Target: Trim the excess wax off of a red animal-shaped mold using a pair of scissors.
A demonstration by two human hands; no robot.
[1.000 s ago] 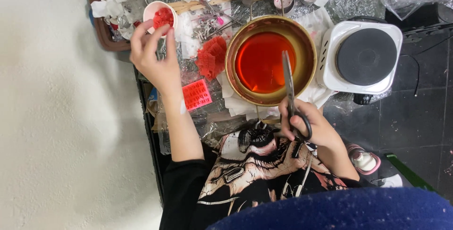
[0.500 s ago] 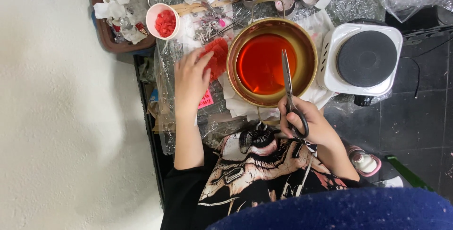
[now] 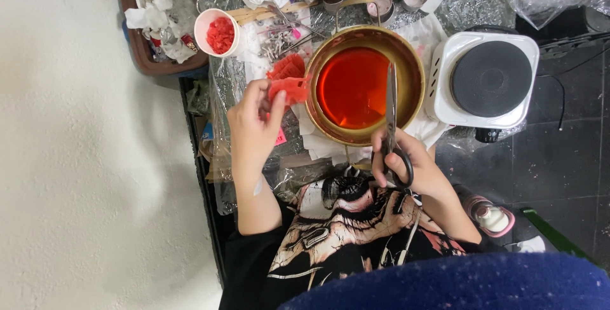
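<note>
The left hand (image 3: 254,125) pinches a red wax slab (image 3: 289,89) just left of the brass pot (image 3: 365,84); the right hand (image 3: 406,167) grips closed scissors (image 3: 392,116) over the pot's red liquid. Cutting goes best with the slab held steady near the rim, fingers clear of the blades.

Hotplate (image 3: 490,78) right of pot (image 3: 365,84), cup (image 3: 217,32) left

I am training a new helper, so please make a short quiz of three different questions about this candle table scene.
1. True or false: the left hand holds the scissors.
2. What colour is the liquid in the brass pot?
3. Where does the white hot plate stand? A) to the right of the pot, B) in front of the person's chest.

Key:
1. False; the right hand holds them, and the left holds a red wax piece.
2. Red-orange.
3. A.
</note>
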